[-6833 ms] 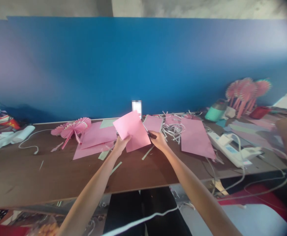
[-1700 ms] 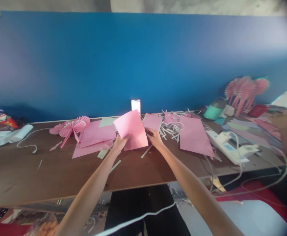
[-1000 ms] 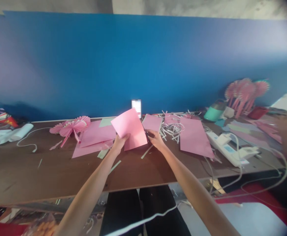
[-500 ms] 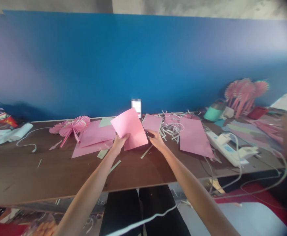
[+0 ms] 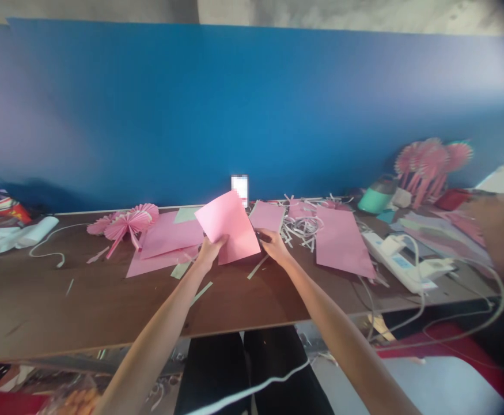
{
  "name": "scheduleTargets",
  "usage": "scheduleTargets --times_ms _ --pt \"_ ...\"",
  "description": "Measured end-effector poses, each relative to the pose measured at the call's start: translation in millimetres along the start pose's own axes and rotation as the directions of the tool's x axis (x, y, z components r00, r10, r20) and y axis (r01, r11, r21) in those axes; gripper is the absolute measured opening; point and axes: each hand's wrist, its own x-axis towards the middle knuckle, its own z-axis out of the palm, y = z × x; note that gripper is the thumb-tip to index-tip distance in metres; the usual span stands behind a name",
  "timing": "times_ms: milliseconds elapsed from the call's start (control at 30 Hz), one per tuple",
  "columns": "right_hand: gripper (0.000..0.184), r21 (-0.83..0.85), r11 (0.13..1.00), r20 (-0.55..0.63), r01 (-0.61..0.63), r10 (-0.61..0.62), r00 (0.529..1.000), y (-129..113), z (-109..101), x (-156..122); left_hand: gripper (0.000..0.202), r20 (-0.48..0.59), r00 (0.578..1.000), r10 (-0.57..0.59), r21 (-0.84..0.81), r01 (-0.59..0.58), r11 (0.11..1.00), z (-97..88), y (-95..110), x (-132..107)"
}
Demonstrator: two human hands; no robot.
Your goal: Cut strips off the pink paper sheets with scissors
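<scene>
A pink paper sheet (image 5: 230, 227) is held up at a tilt over the desk, its surface slightly curved. My left hand (image 5: 211, 251) is closed on the sheet's lower left edge, with the thumb across the front. At the right edge is my right hand (image 5: 274, 244), its fingers closed round a small dark thing, mostly hidden, that I cannot make out. Behind the right hand lies a smaller pink piece (image 5: 268, 215). More pink sheets (image 5: 171, 236) are spread to the left, and narrow pale strips (image 5: 258, 267) lie near my hands.
A phone (image 5: 240, 190) leans against the blue partition (image 5: 252, 104). Folded pink paper fans (image 5: 126, 223) lie left. Paper strips (image 5: 303, 227), a large pink sheet (image 5: 342, 241) and a white power strip (image 5: 401, 262) with cables are right. Another person's hand (image 5: 497, 230) is at far right.
The other person's hand at the far right has come further into view over the papers there. My hands and the pink sheet have hardly moved.
</scene>
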Motion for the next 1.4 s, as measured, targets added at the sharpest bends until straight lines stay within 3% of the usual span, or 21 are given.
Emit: scheduleTargets --times_ms 567,1067,1400 --pt "0.039 -0.048 0.999 -0.035 0.021 -0.022 0.999 7.1 1.1 2.1 0.051 -0.042 0.999 -0.028 0.014 0.028 1.000 2.5 5.4 -2.2" --pt "0.040 -0.015 0.999 -0.033 0.039 -0.040 0.999 6.9 1.2 2.9 0.048 0.006 1.000 0.001 0.076 -0.002 0.997 0.5 -0.9 -0.7" --pt "0.040 -0.001 0.999 -0.059 0.033 -0.033 0.998 7.4 1.6 3.2 0.046 -0.012 0.999 -0.035 0.076 0.036 0.996 5.8 6.7 -4.8"
